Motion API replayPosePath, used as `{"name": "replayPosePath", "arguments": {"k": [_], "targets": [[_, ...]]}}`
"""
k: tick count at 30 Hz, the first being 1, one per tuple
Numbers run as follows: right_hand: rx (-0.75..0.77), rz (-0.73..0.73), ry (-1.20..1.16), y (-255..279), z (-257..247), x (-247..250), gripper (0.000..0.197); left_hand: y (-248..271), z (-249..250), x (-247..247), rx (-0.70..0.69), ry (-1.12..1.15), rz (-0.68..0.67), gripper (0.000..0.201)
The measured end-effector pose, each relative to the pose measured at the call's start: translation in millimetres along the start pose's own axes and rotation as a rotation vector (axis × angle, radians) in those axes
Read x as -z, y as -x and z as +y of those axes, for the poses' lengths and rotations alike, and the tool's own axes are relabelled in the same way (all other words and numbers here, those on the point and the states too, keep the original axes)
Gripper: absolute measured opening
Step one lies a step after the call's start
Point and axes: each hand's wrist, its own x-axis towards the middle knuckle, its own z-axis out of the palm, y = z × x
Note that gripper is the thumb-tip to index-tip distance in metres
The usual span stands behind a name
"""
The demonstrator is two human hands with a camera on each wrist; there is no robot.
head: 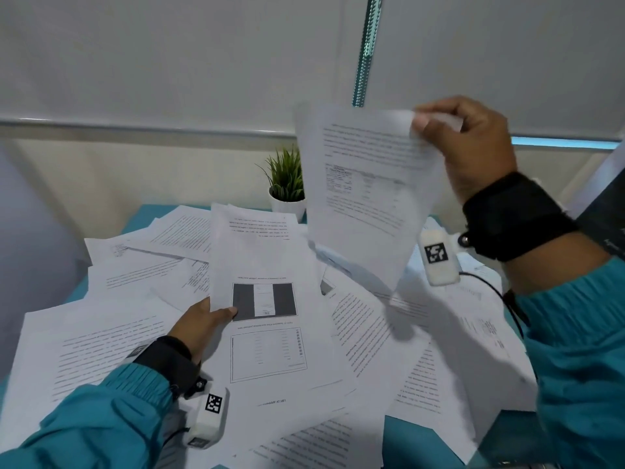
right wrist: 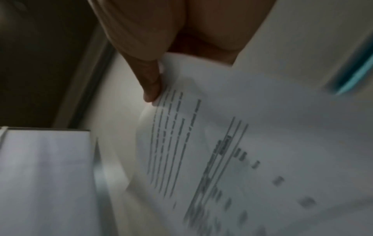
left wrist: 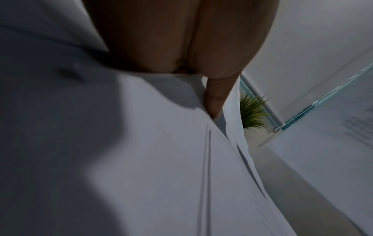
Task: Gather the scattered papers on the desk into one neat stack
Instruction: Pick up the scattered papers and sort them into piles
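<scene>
Item: sheet, which we are pinching by its top corner in our right hand, hanging long axis near vertical above the desk. Our left hand is gripping a figure page, lengthwise away from us, atop scattered papers. A plant is standing by the blind.

I can't read the print on the lifted sheet; it is blurred in the head view and smeared in the right wrist view. The left hand has its fingers tucked under the sheet with the dark figure, so only the thumb shows. The loose papers cover most of the desk. The lifted sheet hides part of the potted plant. At the right edge a dark object is cut off; I can't identify it.
</scene>
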Motion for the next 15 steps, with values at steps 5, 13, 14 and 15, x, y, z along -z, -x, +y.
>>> {"name": "replayPosePath", "arguments": {"k": [5,13,14,15], "targets": [[0.024,-0.158,0.115,-27.8,-5.8,-12.5,0.012,3.7,3.1,-2.9,0.015,0.033,-0.004,0.024],[-0.359,-0.660,0.407,30.2,119.9,-83.3,0.005,6.8,5.0,-6.9,0.026,0.106,-0.024,0.025],[-0.371,-0.677,0.431,40.9,133.2,-93.4,0.006,6.0,5.1,-6.7,0.028,0.114,-0.025,0.027],[-0.383,-0.695,0.451,51.4,144.3,-102.3,0.009,5.4,4.5,-6.5,0.030,0.118,-0.027,0.028]]}}
